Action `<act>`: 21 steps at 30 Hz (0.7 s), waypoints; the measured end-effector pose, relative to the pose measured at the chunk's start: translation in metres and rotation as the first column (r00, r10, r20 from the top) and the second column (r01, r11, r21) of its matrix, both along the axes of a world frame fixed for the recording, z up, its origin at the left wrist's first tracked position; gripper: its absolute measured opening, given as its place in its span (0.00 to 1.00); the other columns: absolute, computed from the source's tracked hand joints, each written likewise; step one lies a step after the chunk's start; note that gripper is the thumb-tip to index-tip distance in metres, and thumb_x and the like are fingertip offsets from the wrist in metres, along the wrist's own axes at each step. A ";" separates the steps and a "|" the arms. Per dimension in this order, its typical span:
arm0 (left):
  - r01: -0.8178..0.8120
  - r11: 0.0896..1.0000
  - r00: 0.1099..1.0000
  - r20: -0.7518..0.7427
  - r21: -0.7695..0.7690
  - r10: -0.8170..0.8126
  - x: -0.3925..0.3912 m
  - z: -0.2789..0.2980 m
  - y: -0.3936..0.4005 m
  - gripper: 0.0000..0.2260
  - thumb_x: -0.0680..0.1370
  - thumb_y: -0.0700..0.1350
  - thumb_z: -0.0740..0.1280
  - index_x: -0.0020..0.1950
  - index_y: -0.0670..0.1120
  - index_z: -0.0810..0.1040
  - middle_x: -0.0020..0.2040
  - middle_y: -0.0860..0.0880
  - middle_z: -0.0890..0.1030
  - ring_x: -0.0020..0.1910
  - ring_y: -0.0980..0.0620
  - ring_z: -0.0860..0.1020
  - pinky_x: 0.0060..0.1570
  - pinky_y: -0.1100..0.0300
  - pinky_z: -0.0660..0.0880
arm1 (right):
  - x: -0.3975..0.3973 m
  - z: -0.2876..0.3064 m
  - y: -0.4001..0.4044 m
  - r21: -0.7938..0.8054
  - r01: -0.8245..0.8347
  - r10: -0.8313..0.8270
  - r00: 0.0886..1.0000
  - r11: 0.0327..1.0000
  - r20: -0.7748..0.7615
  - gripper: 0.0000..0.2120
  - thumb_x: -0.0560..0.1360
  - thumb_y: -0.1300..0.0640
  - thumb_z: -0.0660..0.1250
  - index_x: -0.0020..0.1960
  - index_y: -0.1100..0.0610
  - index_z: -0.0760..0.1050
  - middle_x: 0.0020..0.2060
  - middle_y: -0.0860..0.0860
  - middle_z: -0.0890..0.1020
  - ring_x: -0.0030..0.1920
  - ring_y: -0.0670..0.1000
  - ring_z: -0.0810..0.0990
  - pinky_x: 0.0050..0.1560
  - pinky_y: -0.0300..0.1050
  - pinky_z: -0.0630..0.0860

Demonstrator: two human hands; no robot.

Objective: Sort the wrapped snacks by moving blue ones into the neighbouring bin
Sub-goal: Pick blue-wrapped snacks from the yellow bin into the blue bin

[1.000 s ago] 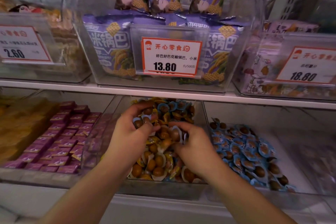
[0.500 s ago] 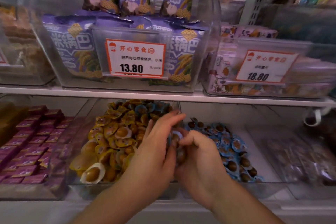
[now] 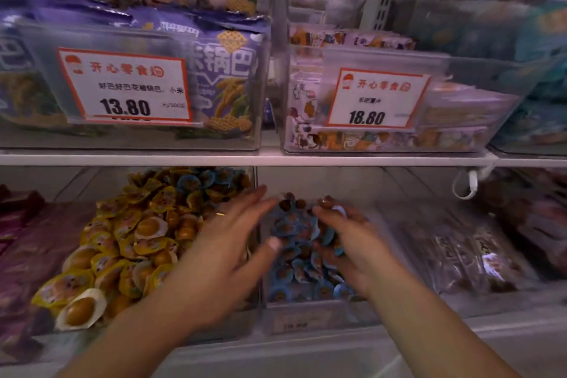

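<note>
Over the blue bin [image 3: 319, 313], both hands shifted right — left hand [image 3: 224, 258] opened

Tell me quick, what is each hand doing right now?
Left hand: open, fingers spread, holding nothing visible.
Right hand: curled over the blue snacks in the neighbouring bin; whether it grips any cannot be told.

lower shelf [image 3: 306, 356] | clear bins side by side: yellow-snack bin [image 3: 242, 321], blue-snack bin [image 3: 319, 316]

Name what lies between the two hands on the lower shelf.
Head view: blue-wrapped snacks heaped in the right bin fill the gap between the left hand and right hand.
</note>
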State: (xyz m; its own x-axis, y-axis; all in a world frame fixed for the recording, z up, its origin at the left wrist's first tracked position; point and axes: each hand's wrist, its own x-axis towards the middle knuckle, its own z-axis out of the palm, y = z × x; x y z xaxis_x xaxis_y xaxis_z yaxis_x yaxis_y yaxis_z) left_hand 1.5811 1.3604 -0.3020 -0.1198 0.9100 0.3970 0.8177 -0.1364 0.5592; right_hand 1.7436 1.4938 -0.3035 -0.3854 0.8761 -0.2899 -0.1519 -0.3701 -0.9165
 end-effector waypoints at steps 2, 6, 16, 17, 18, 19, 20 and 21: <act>-0.099 0.995 0.995 0.022 0.013 0.099 -0.027 -0.007 -0.002 0.18 0.81 0.53 0.60 0.70 0.58 0.72 0.72 0.60 0.70 0.72 0.63 0.66 0.72 0.57 0.66 | -0.005 -0.007 0.022 -0.001 0.071 -0.071 0.996 0.997 0.047 0.04 0.77 0.62 0.69 0.52 0.58 0.77 0.43 0.57 0.81 0.39 0.53 0.80 0.34 0.46 0.79; -0.180 0.977 0.978 -0.130 -0.109 0.166 -0.059 -0.023 -0.016 0.14 0.81 0.45 0.64 0.66 0.56 0.77 0.64 0.58 0.76 0.64 0.58 0.75 0.65 0.55 0.72 | -0.033 -0.011 0.044 -0.078 -0.004 0.008 0.998 0.997 0.055 0.10 0.79 0.51 0.67 0.50 0.58 0.79 0.42 0.56 0.82 0.38 0.54 0.82 0.44 0.51 0.79; -0.236 0.943 0.887 -0.448 -0.233 0.111 -0.073 -0.026 -0.024 0.16 0.76 0.61 0.63 0.64 0.62 0.74 0.59 0.63 0.76 0.62 0.58 0.73 0.71 0.54 0.61 | -0.043 0.001 0.047 0.279 0.224 -0.286 0.936 0.934 0.204 0.11 0.78 0.60 0.63 0.40 0.53 0.81 0.47 0.55 0.86 0.47 0.52 0.83 0.48 0.45 0.76; -0.231 0.948 0.888 -0.446 -0.217 0.114 -0.074 -0.024 -0.026 0.14 0.76 0.59 0.66 0.61 0.61 0.77 0.57 0.62 0.77 0.60 0.58 0.74 0.70 0.55 0.61 | -0.039 0.003 0.041 0.285 0.246 -0.300 0.939 0.927 0.166 0.10 0.77 0.61 0.64 0.40 0.53 0.82 0.45 0.55 0.87 0.47 0.52 0.84 0.50 0.45 0.76; -0.226 0.953 0.890 -0.441 -0.202 0.117 -0.076 -0.021 -0.028 0.12 0.75 0.56 0.68 0.58 0.60 0.79 0.55 0.61 0.78 0.58 0.57 0.76 0.70 0.54 0.61 | -0.036 0.004 0.031 0.304 0.246 -0.297 0.945 0.920 0.135 0.10 0.76 0.61 0.65 0.40 0.54 0.83 0.42 0.53 0.87 0.47 0.50 0.85 0.50 0.45 0.77; -0.223 0.956 0.893 -0.434 -0.192 0.121 -0.079 -0.018 -0.030 0.09 0.74 0.53 0.70 0.54 0.59 0.80 0.52 0.60 0.79 0.56 0.56 0.77 0.70 0.53 0.62 | -0.035 0.005 0.019 0.355 0.217 -0.278 0.951 0.909 0.132 0.11 0.75 0.62 0.65 0.40 0.53 0.84 0.41 0.51 0.87 0.46 0.48 0.85 0.48 0.43 0.77; -0.228 0.955 0.894 -0.430 -0.189 0.128 -0.083 -0.015 -0.033 0.08 0.73 0.50 0.71 0.51 0.57 0.81 0.50 0.59 0.80 0.54 0.54 0.79 0.70 0.51 0.63 | -0.036 0.004 0.006 0.433 0.159 -0.248 0.956 0.887 0.157 0.12 0.75 0.63 0.65 0.41 0.51 0.84 0.40 0.48 0.87 0.45 0.45 0.85 0.47 0.40 0.77; -0.235 0.954 0.893 -0.429 -0.185 0.137 -0.086 -0.014 -0.035 0.07 0.73 0.47 0.72 0.49 0.56 0.82 0.48 0.58 0.80 0.52 0.53 0.79 0.71 0.50 0.64 | -0.038 0.003 -0.009 0.525 0.068 -0.203 0.957 0.849 0.205 0.13 0.75 0.63 0.65 0.42 0.49 0.84 0.40 0.45 0.87 0.43 0.41 0.84 0.46 0.35 0.77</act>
State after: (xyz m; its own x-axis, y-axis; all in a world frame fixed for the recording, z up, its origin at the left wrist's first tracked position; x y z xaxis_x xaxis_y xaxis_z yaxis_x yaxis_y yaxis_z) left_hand 1.4947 1.3254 -0.3157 -0.1684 0.9576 0.2336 0.9769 0.1306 0.1690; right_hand 1.7059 1.4850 -0.3009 -0.2280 0.9634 0.1410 0.0865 0.1643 -0.9826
